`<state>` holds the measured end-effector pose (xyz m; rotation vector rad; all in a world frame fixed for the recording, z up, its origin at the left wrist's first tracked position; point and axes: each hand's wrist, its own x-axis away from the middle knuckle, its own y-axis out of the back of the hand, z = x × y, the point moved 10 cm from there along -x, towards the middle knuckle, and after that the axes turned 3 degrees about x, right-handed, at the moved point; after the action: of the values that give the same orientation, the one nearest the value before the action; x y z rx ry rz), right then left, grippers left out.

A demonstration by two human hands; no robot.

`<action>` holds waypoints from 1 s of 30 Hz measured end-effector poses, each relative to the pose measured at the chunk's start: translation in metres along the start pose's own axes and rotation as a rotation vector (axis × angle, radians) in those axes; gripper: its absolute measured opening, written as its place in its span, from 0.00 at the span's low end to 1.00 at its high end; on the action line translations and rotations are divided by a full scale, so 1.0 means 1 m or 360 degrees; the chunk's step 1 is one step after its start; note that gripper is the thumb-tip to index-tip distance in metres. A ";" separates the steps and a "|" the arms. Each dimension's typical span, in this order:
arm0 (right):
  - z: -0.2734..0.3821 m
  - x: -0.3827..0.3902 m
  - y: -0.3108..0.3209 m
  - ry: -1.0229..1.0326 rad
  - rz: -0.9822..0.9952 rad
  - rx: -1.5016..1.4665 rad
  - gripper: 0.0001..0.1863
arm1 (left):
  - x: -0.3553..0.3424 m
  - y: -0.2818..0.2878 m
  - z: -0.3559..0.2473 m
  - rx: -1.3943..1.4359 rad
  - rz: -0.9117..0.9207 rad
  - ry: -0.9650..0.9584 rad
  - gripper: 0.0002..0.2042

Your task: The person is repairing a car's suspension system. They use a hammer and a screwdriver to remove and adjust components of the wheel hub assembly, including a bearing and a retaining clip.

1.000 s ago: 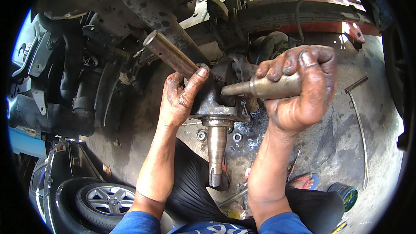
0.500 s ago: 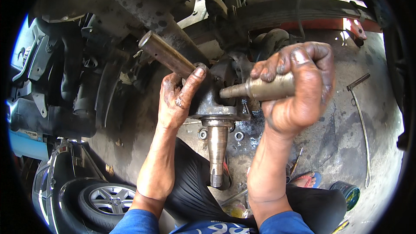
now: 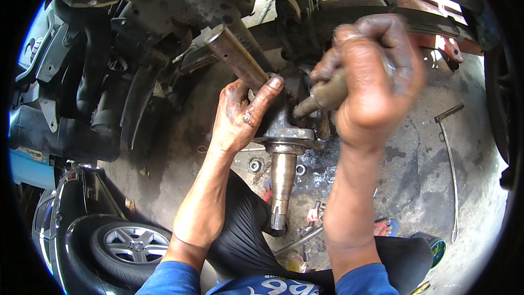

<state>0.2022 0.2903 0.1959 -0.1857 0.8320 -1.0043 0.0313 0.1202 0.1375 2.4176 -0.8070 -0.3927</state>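
My left hand, greasy and closed, grips the lower part of a thick steel pin, its thumb along the metal. That pin slants up to the left, and a small hole shows in its side. Below it is a dark steering knuckle with a tapered spindle pointing toward me. My right hand, slightly blurred, is wrapped round a stepped steel drift. The drift's narrow end points down-left at the knuckle; I cannot tell whether it touches. My left fingers are mostly hidden behind the pin and knuckle.
Vehicle underbody parts crowd the left and top. A dark car with a spoked wheel stands at lower left. On the stained floor lie round nuts, a long-handled T-shaped tool and a tub near my knee.
My right hand has risen, and the drift tilts more steeply, its narrow end still near the knuckle. In the picture, the left hand, pin and spindle sit a little farther right.
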 end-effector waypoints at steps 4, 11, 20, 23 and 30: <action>-0.007 -0.003 0.022 -0.0036 -0.0215 -0.0226 0.06 | -0.001 0.001 -0.003 0.0013 -0.0013 -0.0065 0.26; -0.064 0.039 0.075 -0.0512 -0.0595 -0.0724 0.06 | 0.000 0.002 -0.002 -0.0005 -0.0056 -0.0047 0.26; -0.056 0.038 0.071 -0.0465 -0.0517 -0.0617 0.09 | 0.003 0.001 -0.007 0.0064 -0.0120 -0.0128 0.26; -0.042 0.039 0.075 -0.0260 -0.0550 -0.0578 0.09 | 0.002 0.003 -0.008 0.0046 -0.0129 -0.0160 0.26; -0.035 0.016 0.053 -0.0350 -0.0379 -0.0223 0.10 | 0.003 0.004 -0.010 0.0021 -0.0122 -0.0191 0.28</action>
<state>0.2179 0.3141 0.1372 -0.5158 0.6893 -1.1247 0.0360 0.1198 0.1481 2.4618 -0.7718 -0.5687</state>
